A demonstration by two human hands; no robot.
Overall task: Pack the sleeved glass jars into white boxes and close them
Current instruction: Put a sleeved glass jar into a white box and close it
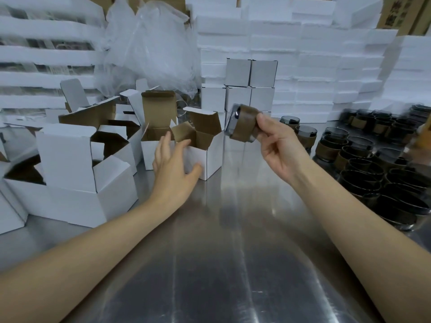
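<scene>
Pinching the sleeved jar [242,123] in my raised right hand [277,145], its axis lying leftward toward the open box [210,159]; left hand [173,164] spread loose beside it.

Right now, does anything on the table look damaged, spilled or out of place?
Nothing looks damaged or spilled. The sleeved glass jar in the right hand is tilted in the air, sleeve in place. The open white box by the left hand stands upright, flaps up.
</scene>
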